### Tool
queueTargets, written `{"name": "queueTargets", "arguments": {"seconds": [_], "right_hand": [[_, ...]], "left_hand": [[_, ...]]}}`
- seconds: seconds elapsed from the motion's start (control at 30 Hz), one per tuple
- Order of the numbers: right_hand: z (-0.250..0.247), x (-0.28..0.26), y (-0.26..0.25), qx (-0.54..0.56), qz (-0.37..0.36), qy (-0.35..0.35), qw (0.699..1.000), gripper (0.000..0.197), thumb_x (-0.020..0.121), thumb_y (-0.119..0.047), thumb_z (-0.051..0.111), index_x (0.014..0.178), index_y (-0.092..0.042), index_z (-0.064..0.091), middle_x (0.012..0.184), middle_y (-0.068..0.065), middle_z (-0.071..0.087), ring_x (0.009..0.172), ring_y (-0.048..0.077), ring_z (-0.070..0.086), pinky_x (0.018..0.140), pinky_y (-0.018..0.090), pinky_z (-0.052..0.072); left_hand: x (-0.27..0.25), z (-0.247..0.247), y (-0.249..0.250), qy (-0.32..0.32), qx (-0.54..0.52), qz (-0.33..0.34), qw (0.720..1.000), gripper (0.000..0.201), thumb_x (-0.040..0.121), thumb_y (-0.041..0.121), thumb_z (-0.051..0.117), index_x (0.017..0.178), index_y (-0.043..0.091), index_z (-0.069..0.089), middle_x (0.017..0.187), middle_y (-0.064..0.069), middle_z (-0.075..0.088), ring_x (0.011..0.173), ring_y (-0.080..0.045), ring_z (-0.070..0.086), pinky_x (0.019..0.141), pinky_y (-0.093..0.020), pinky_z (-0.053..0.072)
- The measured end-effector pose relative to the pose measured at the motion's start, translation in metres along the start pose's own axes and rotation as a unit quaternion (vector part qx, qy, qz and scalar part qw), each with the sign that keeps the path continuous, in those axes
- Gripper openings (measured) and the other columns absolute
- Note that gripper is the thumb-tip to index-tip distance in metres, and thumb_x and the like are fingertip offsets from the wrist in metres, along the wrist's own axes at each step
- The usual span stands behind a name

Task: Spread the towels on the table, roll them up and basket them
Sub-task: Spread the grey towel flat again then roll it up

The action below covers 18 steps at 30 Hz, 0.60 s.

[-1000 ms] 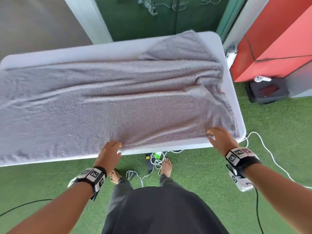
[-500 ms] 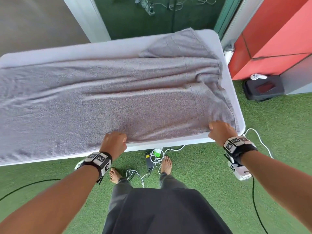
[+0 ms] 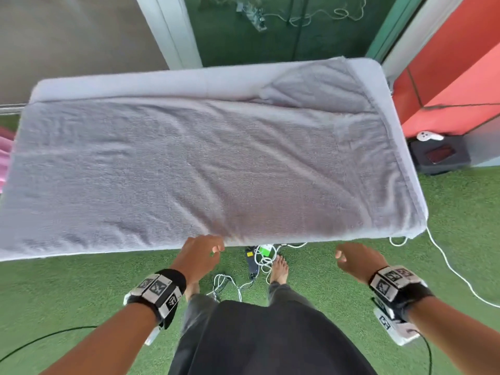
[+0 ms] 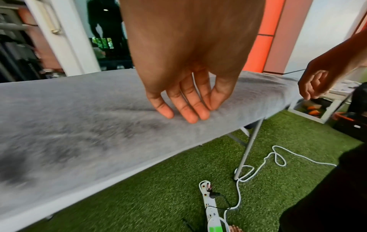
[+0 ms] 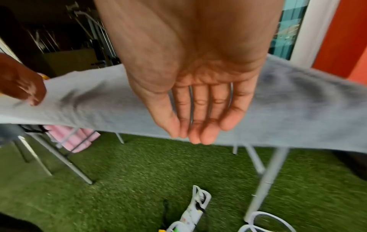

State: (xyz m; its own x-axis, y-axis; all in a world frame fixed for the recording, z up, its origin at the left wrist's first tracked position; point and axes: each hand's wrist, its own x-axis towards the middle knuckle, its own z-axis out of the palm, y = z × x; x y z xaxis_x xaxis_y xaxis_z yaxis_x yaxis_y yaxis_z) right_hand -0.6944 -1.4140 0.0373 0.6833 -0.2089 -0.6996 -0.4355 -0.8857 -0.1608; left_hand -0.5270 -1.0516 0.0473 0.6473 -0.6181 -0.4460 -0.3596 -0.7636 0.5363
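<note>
A large grey towel (image 3: 205, 169) lies spread over the white table (image 3: 135, 82), reaching the near edge; its far right corner (image 3: 319, 85) is folded over. My left hand (image 3: 201, 253) hangs at the near edge, fingers (image 4: 182, 109) straight and relaxed just over the towel's (image 4: 79, 117) hem; I cannot tell if they touch it. My right hand (image 3: 354, 258) is off the table, in front of the edge, holding nothing. In the right wrist view its fingers (image 5: 200, 122) are straight before the towel (image 5: 288, 109).
A power strip and white cables (image 3: 259, 255) lie on the green turf by my feet. Metal table legs (image 4: 248, 147) stand below the edge. Pink rolled towels (image 5: 79, 141) sit under the table's left end. A black case (image 3: 438, 155) and red cabinet (image 3: 460, 85) are right.
Half a second ago both hands gripped the towel's near hem. They have let go and drawn back off the table. The towel now lies closer to the near edge.
</note>
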Motion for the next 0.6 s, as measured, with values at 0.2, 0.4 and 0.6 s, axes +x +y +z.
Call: {"name": "queueTargets", "arguments": {"seconds": [0.2, 0.4, 0.6], "right_hand": [[0.007, 0.029, -0.192, 0.056, -0.131, 0.01, 0.99, 0.021, 0.096, -0.025, 0.044, 0.101, -0.024, 0.064, 0.098, -0.006, 0.067, 0.084, 0.012, 0.064, 0.079, 0.033, 0.056], [0.017, 0.05, -0.372, 0.076, -0.241, 0.055, 0.966, 0.018, 0.096, -0.019, 0.052, 0.106, -0.015, 0.065, 0.104, -0.003, 0.065, 0.087, 0.01, 0.062, 0.08, 0.029, 0.054], [0.041, 0.075, -0.487, 0.004, -0.231, 0.085, 0.969, 0.035, 0.088, -0.019, 0.063, 0.122, -0.021, 0.057, 0.126, -0.001, 0.054, 0.114, 0.019, 0.051, 0.093, 0.036, 0.047]], "left_hand": [[-0.061, -0.048, -0.116, 0.055, -0.009, -0.09, 0.994, 0.016, 0.094, 0.015, 0.053, 0.102, 0.023, 0.064, 0.103, 0.009, 0.063, 0.091, -0.003, 0.056, 0.086, -0.02, 0.043], [-0.121, -0.116, -0.264, 0.126, 0.033, -0.156, 0.979, 0.017, 0.09, 0.01, 0.058, 0.105, 0.015, 0.064, 0.111, 0.0, 0.064, 0.096, -0.01, 0.053, 0.091, -0.03, 0.045], [-0.159, -0.178, -0.395, 0.144, 0.098, -0.221, 0.959, 0.036, 0.079, 0.005, 0.066, 0.113, 0.013, 0.06, 0.12, -0.007, 0.058, 0.109, -0.023, 0.052, 0.093, -0.041, 0.044]]}}
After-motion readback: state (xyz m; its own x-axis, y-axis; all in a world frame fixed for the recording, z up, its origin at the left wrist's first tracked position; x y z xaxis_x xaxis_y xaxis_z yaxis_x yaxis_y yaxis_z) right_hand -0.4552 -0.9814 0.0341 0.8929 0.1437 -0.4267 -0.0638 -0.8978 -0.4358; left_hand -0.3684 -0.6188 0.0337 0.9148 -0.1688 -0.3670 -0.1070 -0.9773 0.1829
